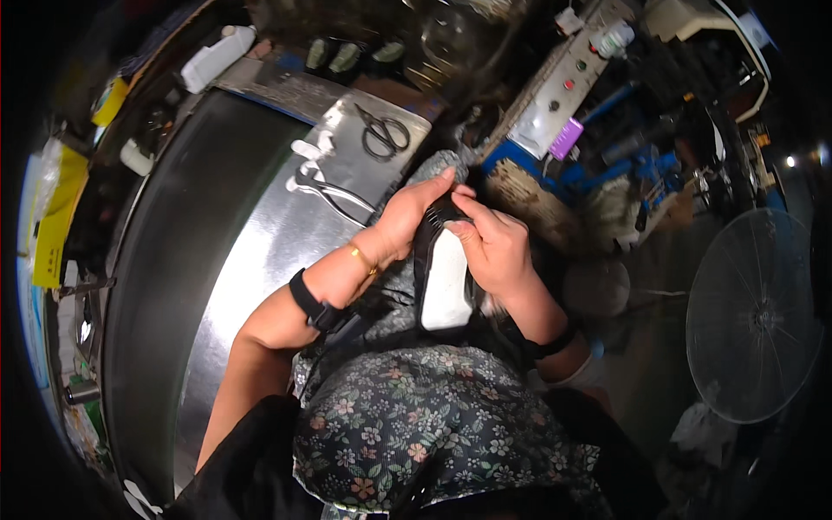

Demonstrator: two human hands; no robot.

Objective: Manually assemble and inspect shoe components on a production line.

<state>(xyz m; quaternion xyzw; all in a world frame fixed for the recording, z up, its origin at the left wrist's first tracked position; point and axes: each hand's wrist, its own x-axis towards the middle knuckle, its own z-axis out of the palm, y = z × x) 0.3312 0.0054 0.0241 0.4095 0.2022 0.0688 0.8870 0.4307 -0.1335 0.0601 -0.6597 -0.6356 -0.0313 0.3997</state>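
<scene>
**Holding a black-and-white piece between both hands, over the lap**

Gripping the black-and-white piece (445,282) from two sides: left hand (412,217) curled over its top-left edge, fingers closed on the dark rim; right hand (494,247) closed on the top-right, thumb and fingertips pinching the ribbed black end. Both hands shut on the same item, none free.

Piece sits lengthwise, white face up, black border around it, far end under the fingertips, near end toward the floral-print fabric (416,425) on the lap. Held that way probably to steady it while the top end gets worked; two-sided pinch keeps it from twisting. Exact kind of item hard to tell.

Position: between the hands, touching both, just off the right edge of the metal counter (260,251), not resting on it as far as visible.

Nearby on the counter, beyond the left hand: pliers with white handles (325,182) and black scissors (384,134), both lying flat, apart from the hands. Grey cloth (438,163) just past the fingertips. Gold bracelet (364,260) on left wrist, black straps on both forearms. Fan (752,316) on the floor well to the right.
</scene>
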